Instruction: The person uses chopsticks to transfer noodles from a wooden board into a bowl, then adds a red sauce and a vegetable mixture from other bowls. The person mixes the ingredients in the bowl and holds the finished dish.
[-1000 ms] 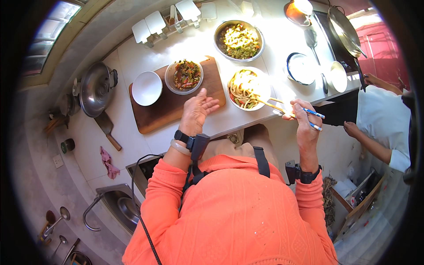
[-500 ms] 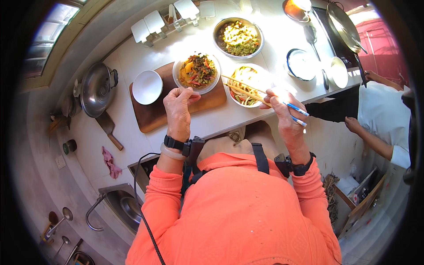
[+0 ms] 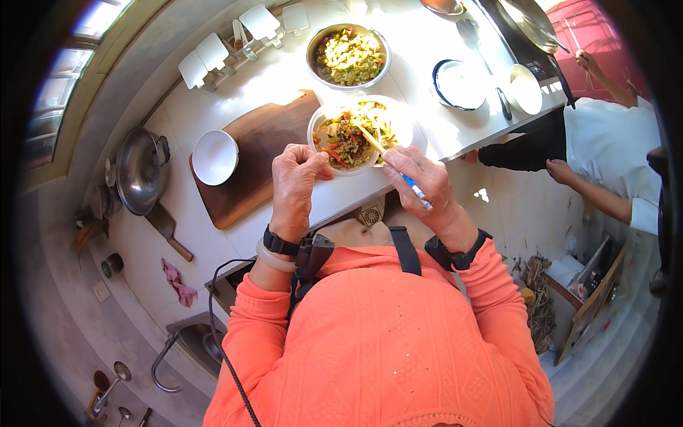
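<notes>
My left hand [image 3: 300, 181] pinches the near-left rim of a clear, shallow bowl [image 3: 311, 135] holding chopped red and green peppers and dark bits. Held in my right hand [image 3: 427, 186], a pair of pale chopsticks [image 3: 380, 144] with blue-and-white ends tips down into that bowl's food. Right against its right side, partly behind it, sits a second bowl of pale strips with green pieces [image 3: 388, 117]; bright glare hides where the two rims meet. Beyond both stands a steel bowl of chopped green vegetables [image 3: 348, 57].
A wooden cutting board [image 3: 249, 164] carries an empty white bowl [image 3: 215, 157]. Left of it lie a metal pan lid [image 3: 139, 171] and a cleaver [image 3: 162, 222]. White-lidded seasoning boxes [image 3: 213, 53] line the back. At right, a person in a white top [image 3: 608, 153] stands near a wok [image 3: 530, 21].
The pepper bowl has moved right, off the cutting board and against the bowl of strips, with my left hand at its rim. My right hand has brought the chopsticks left and into the pepper food.
</notes>
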The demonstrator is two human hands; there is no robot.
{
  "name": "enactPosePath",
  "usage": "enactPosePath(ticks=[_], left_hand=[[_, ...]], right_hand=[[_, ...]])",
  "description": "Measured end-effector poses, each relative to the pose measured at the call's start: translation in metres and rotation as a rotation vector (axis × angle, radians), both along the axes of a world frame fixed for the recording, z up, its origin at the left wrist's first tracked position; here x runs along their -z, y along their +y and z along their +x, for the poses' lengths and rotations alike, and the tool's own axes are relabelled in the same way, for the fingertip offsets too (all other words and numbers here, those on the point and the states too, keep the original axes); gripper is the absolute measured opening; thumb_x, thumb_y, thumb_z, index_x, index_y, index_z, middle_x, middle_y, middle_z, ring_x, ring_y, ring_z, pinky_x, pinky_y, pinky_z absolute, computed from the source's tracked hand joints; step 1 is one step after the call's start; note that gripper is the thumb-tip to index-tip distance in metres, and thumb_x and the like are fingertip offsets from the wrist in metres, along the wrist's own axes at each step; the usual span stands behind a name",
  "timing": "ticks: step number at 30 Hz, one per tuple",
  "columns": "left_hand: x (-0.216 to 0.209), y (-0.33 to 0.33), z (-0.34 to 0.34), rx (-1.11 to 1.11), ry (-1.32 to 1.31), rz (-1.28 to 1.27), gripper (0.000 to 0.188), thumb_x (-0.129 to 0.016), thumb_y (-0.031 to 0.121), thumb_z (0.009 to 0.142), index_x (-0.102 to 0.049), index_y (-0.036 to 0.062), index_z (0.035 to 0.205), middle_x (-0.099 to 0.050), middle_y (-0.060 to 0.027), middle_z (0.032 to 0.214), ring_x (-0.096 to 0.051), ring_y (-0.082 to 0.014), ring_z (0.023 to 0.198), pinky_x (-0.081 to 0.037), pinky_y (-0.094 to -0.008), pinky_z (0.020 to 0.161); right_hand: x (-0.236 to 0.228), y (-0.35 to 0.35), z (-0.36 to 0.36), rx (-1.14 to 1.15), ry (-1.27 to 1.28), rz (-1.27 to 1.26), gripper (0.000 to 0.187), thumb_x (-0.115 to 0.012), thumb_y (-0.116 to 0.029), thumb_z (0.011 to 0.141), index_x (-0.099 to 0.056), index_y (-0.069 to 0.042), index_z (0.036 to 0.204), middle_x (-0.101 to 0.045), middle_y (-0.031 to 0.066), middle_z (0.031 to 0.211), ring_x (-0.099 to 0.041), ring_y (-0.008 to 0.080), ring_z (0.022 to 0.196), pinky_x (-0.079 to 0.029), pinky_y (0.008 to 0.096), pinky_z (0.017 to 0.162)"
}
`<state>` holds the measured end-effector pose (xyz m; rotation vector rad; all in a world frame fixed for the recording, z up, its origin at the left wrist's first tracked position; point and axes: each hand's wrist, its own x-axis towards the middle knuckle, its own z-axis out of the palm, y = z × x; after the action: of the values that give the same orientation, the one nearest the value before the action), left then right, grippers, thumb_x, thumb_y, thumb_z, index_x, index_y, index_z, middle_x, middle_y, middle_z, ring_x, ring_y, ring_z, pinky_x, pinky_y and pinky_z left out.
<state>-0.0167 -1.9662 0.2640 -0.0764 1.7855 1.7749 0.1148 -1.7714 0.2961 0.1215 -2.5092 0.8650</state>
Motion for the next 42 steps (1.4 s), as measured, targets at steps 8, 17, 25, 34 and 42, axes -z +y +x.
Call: enactPosePath(ticks=[8,17,25,34,42], left_hand=[[0.0,0.007,-0.005,0.032,0.15,-0.109,0.021,-0.071,0.003,0.088,-0.061,-0.0039,0.071,-0.057,-0.0073,0.092,-0.065,-0.0138,0.064,-0.054,-0.026,0.059],[-0.013,0.006,-0.008,-0.051,0.151,-0.109,0.021,-0.072,0.002,0.087,-0.06,-0.0058,0.072,-0.055,-0.0077,0.095,-0.065,-0.0143,0.065,-0.056,-0.0261,0.058],[-0.004,0.006,-0.004,-0.002,0.196,-0.131,0.02,-0.071,0.0,0.087,-0.059,-0.0058,0.072,-0.054,-0.0074,0.095,-0.064,-0.0141,0.063,-0.056,-0.0261,0.058],[0.001,-0.014,-0.012,-0.067,0.106,-0.033,0.017,-0.068,0.004,0.09,-0.061,-0.0019,0.076,-0.06,-0.0062,0.088,-0.065,-0.0142,0.064,-0.057,-0.0272,0.061],[0.045,-0.054,-0.037,-0.27,-0.05,0.167,0.009,-0.064,0.005,0.093,-0.06,0.0029,0.085,-0.069,-0.0103,0.075,-0.068,-0.0202,0.07,-0.059,-0.0357,0.078]], right_hand=[[-0.009,0.007,0.018,0.112,0.089,0.063,0.02,-0.071,0.004,0.08,-0.067,0.002,0.099,-0.069,0.0156,0.097,-0.069,0.0321,0.08,-0.057,0.0363,0.068],[-0.02,0.006,0.02,0.243,-0.122,-0.436,0.013,-0.065,0.004,0.086,-0.067,0.003,0.098,-0.068,0.0147,0.093,-0.068,0.0298,0.078,-0.055,0.0344,0.067],[-0.007,0.014,0.02,0.233,-0.057,-0.272,0.011,-0.063,0.006,0.085,-0.068,0.004,0.095,-0.068,0.0142,0.093,-0.068,0.0317,0.077,-0.056,0.0339,0.068],[0.036,0.025,0.018,0.337,-0.362,-0.871,0.023,-0.057,-0.005,0.097,-0.066,0.009,0.114,-0.07,0.015,0.099,-0.074,0.0217,0.084,-0.058,0.0268,0.078],[0.035,0.038,0.013,0.473,-0.18,-0.935,0.018,-0.063,-0.005,0.094,-0.07,0.008,0.104,-0.073,0.0109,0.098,-0.072,0.0167,0.078,-0.056,0.0259,0.073]])
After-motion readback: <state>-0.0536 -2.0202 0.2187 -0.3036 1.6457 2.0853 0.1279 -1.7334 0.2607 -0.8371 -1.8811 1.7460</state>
